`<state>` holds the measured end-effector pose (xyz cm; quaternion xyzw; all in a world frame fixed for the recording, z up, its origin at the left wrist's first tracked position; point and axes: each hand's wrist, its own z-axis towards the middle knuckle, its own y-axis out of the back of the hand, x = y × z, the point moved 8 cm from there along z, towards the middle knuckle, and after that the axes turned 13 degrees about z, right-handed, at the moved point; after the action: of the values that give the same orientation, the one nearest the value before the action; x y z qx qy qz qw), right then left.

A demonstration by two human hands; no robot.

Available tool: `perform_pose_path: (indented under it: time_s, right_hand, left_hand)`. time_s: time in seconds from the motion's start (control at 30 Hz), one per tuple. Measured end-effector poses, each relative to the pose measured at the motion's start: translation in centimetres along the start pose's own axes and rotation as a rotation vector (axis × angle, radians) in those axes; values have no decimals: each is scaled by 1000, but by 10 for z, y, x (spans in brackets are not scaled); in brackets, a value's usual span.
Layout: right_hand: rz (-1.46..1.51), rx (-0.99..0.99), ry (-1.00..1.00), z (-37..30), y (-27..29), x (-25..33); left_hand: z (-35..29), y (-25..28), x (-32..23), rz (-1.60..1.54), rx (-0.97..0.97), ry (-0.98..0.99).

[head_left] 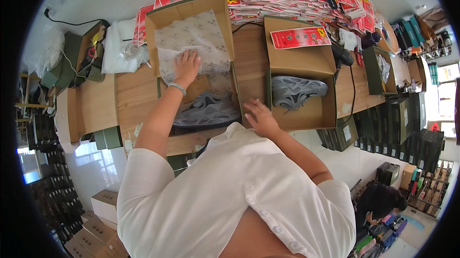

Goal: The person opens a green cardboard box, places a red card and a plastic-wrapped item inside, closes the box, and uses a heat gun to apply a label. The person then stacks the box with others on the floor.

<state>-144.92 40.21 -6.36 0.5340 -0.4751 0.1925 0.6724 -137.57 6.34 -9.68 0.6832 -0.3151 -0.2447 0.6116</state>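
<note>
My left hand (pixel 187 67) lies flat on patterned tissue paper (pixel 196 30), which rests against the raised lid of the left shoebox (pixel 220 6). A grey sneaker (pixel 210 109) sits in that box, close to my body. My right hand (pixel 261 115), fingers apart and holding nothing, is between the two shoeboxes, by the near left corner of the right shoebox (pixel 306 122). Whether its fingertips touch either box I cannot tell. Inside the right box is another grey sneaker (pixel 298 90). A red printed card (pixel 300 38) lies across its opened lid.
Red printed cards (pixel 268 6) are heaped along the back of the wooden table (pixel 254 56). A power drill (pixel 341 55) with a black cable stands right of the boxes. White packing foam (pixel 117 47) lies at left. Dark shoeboxes (pixel 402 119) line the right side. Another person (pixel 381 198) is at lower right.
</note>
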Motion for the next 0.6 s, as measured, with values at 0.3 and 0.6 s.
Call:
perform_pose_path:
  time_s: [0.3, 0.6]
  right_hand:
    - [-679, -215, -574, -27, 160, -114]
    - [-987, -95, -417, 11, 175, -155]
  left_hand:
    - [-96, -10, 6, -178, -285, 43]
    - [-180, -45, -36, 5, -107, -82]
